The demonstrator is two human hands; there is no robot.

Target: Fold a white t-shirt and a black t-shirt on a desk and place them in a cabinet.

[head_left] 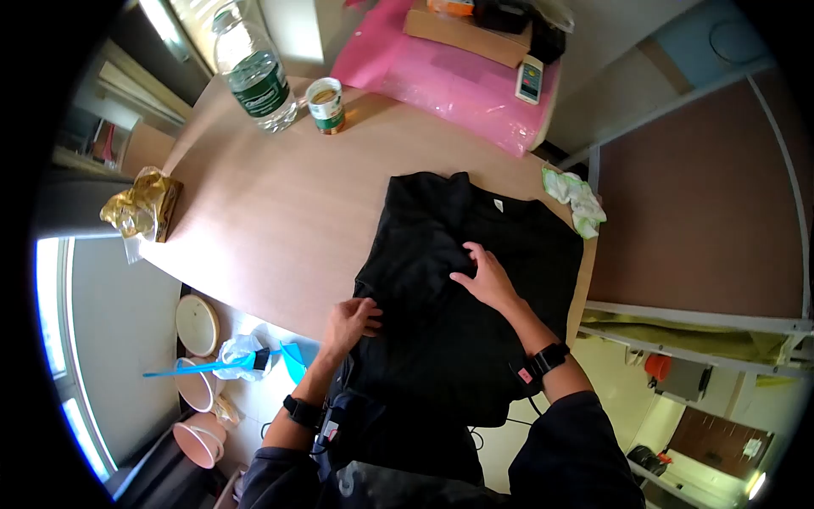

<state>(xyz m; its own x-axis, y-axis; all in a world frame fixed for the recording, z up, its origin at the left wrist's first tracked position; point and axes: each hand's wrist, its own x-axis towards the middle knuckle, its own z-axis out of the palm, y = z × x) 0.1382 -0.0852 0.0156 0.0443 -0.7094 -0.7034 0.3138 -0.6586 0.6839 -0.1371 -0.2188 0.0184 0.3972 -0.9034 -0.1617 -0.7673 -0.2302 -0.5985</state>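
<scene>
A black shirt (509, 246) lies spread on the table, its neckline with a small white label at the far side and its lower part reaching the near edge. At the shirt's left edge is my left hand (350, 325), its fingers curled on the cloth and its thumb largely hidden. My right hand (487, 278) is over the middle of the shirt, thumb and fingers apart, with nothing held. A dark band sits on each wrist.
On the wooden table (263, 204) stand a large water bottle (256, 85) and a paper cup (326, 106). A gold wrapper (144, 204) lies at the left edge, a white cloth (577, 199) at the right. Pink plastic (424, 76) bears a cardboard box (466, 36) and a remote control (529, 80).
</scene>
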